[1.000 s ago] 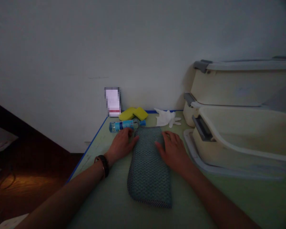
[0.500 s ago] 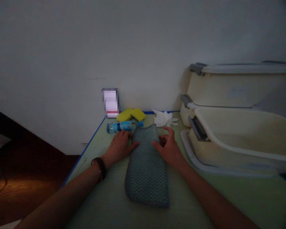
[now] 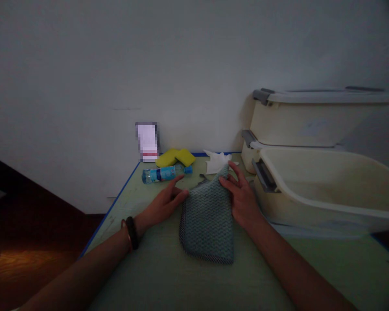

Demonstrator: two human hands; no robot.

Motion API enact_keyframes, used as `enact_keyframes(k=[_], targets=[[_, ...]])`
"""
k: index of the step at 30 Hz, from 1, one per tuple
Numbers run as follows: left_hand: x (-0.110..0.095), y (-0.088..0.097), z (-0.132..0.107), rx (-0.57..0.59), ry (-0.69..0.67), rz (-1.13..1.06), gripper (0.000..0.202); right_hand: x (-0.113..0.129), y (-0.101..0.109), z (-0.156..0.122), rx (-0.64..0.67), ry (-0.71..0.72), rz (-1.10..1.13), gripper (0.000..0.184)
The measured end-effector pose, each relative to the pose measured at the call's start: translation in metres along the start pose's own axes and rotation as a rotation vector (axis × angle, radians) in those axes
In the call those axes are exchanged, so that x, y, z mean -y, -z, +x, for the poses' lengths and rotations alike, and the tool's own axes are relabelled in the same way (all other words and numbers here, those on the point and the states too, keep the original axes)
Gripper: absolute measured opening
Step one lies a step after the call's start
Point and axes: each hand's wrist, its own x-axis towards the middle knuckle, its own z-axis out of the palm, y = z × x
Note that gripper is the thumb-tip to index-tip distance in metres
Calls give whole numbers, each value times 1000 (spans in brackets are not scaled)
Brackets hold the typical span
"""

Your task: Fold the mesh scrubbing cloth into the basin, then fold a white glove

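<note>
A grey-green textured cloth [image 3: 207, 224] with a dark checked edge lies in front of me, its top edge raised. My right hand [image 3: 241, 194] pinches the upper right corner between thumb and fingers and lifts it. At the upper left corner is my left hand [image 3: 165, 201], its thumb tip touching the cloth and its index finger stretched out apart from it. Beyond the left hand, a clear bottle with a blue label [image 3: 164, 173] rests on its side. A small dark piece shows just behind the cloth's top edge; I cannot tell what it is.
Two yellow sponges [image 3: 184, 157] and a crumpled white glove [image 3: 218, 162] lie at the back of the green table [image 3: 132, 276]. A phone with a blurred screen [image 3: 147, 141] leans on the wall. Cream bins with grey handles [image 3: 311, 211] stand on the right.
My right hand has taken the cloth's upper right corner and lifted it. The far part of the cloth has come up and toward me. My left index finger has straightened away from the cloth.
</note>
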Motion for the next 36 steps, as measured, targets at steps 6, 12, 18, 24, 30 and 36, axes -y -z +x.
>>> enact_keyframes(k=[6, 12, 18, 24, 30, 36], targets=[[4, 0, 1, 96, 23, -366, 54, 1, 1, 1, 50, 50, -73, 67], [8, 0, 7, -159, 39, -402, 35, 0, 4, 4, 215, -68, -223, 59], [6, 8, 6, -143, 45, -324, 41, 4, 4, 1, 330, -48, -363, 58], [0, 18, 0, -170, -3, -105, 39, 9, 12, 3, 479, 118, -621, 56], [-21, 21, -11, -251, -33, -103, 36, 10, 14, 4, 447, 198, -803, 36], [-29, 20, -17, -286, -71, -222, 34, 16, 9, -4, 458, 175, -671, 27]])
